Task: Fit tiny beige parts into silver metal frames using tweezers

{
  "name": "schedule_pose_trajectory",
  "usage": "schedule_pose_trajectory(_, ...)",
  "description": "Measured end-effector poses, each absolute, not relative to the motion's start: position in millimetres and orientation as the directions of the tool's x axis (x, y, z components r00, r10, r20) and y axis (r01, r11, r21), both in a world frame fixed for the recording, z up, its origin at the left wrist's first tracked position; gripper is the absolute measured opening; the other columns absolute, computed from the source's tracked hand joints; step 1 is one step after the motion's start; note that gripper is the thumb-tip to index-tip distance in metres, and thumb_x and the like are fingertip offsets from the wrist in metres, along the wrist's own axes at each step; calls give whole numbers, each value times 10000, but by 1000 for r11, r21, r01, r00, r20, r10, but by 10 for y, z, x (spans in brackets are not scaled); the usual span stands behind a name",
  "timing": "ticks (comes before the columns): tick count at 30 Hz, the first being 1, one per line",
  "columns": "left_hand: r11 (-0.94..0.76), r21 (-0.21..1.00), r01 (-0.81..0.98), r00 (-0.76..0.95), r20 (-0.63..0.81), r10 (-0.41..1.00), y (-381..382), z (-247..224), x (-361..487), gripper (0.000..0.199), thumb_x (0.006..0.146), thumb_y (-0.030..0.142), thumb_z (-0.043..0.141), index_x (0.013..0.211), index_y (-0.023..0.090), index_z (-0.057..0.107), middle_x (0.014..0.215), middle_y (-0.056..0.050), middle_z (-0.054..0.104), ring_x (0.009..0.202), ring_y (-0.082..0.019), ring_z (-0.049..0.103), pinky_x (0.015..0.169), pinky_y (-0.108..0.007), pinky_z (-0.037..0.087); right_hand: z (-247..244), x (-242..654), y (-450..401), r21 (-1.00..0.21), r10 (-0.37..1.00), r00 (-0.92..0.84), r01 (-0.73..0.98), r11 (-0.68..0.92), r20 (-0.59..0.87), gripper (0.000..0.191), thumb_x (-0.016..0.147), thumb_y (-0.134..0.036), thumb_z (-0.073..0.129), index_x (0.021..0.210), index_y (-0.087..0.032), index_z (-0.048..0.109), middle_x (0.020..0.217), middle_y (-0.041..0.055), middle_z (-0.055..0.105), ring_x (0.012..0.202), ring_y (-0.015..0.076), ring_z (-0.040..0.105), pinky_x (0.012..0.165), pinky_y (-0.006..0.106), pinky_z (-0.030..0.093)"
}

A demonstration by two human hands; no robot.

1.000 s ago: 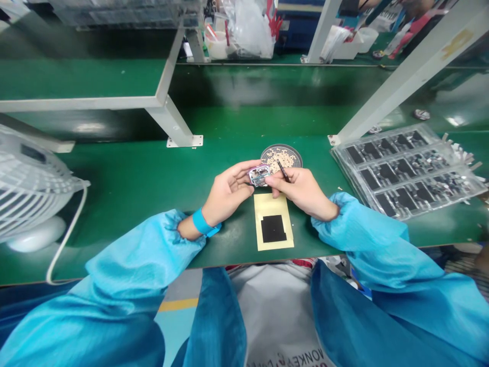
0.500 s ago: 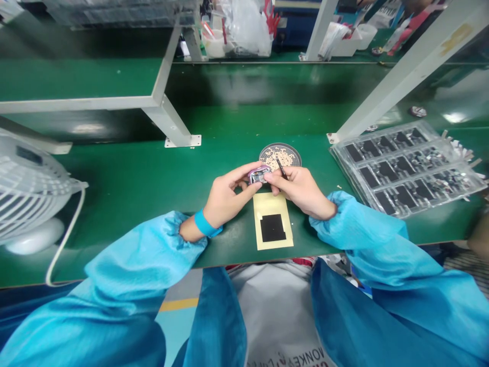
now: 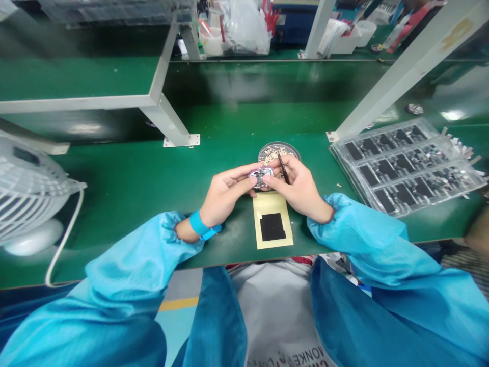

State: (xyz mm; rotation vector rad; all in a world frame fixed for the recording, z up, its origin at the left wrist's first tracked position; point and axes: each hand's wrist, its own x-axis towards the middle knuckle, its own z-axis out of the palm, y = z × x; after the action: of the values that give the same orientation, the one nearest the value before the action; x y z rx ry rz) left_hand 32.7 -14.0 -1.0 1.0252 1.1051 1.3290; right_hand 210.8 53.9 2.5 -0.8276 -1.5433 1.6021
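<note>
My left hand (image 3: 225, 196) is closed on a small purple-rimmed device (image 3: 261, 177) with silver and dark parts inside, its thumb on the near face. My right hand (image 3: 300, 187) grips the device's other side with the thumb pressed on it. That same hand also keeps a slim black tool, which looks like tweezers (image 3: 283, 168), between its fingers. Behind the hands, a round dark dish (image 3: 296, 151) holds many small pale pieces. A yellow sheet (image 3: 273, 203) with a black square patch (image 3: 272, 227) lies just below the hands.
Clear plastic trays (image 3: 410, 165) with rows of dark parts lie at right, beside a slanted white post (image 3: 382, 84). On the left are a white fan (image 3: 34, 188) with its cord and a shelf leg (image 3: 171, 122). Bins and bags (image 3: 244, 28) stand at the back.
The device has turned so its inner face shows more. My left thumb has moved onto it, and my right fingers have come round its far side, with the black tool more upright.
</note>
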Motion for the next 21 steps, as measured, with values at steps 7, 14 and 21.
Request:
schedule_pose_trajectory(7, 69, 948, -311, -46, -87, 995, -119, 19, 331, 372, 838, 342, 808, 1189, 224, 788, 1233, -103, 758, 978, -231, 735, 765, -313, 610, 4, 2125, 552, -997, 865, -497, 8, 79, 64, 446, 737, -575, 840, 932, -213, 666, 889, 34, 711, 805, 197, 698, 769, 362, 600)
schedule_pose_trajectory(14, 51, 946, -319, -29, -63, 998, -142, 21, 339, 345, 849, 327, 798, 1181, 232, 793, 1259, -97, 745, 1043, -243, 722, 788, -309, 618, 5, 2118, 531, -996, 896, -438, 20, 88, 71, 427, 696, -551, 879, 853, -220, 658, 792, 15, 700, 693, 178, 673, 672, 337, 577)
schedule_pose_trajectory(21, -102, 986, -132, -124, 86, 989, -158, -7, 390, 357, 799, 329, 846, 1140, 235, 798, 1217, -93, 713, 1059, -237, 718, 878, -335, 629, 8, 2080, 523, -997, 850, -522, -20, 73, 73, 426, 708, -548, 875, 938, -222, 726, 886, 29, 747, 789, 197, 699, 745, 343, 585)
